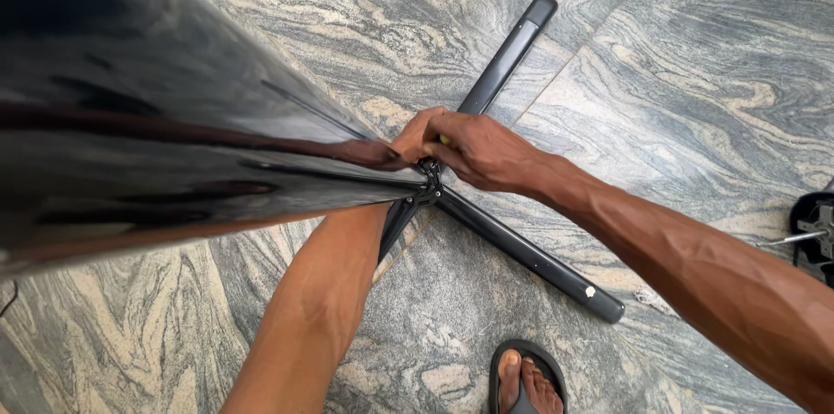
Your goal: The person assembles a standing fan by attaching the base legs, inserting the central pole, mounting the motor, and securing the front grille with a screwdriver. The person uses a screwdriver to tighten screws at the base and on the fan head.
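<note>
A glossy black pole [156, 127] rises from a black cross-shaped base toward the camera, filling the left of the view. Black base legs [508, 53] spread over the stone floor. My right hand [482, 153] is curled at the joint where pole meets base, gripping something small and yellowish there. My left hand [415, 134] sits mostly hidden behind the pole at the same joint, fingers against it; whether it grips anything I cannot tell.
Grey and tan veined stone tiles [695, 58] cover the floor. My foot in a black sandal [526, 379] stands at the bottom edge. A black object with a metal rod [812, 236] lies at the right edge. Another base leg [539, 262] points toward the foot.
</note>
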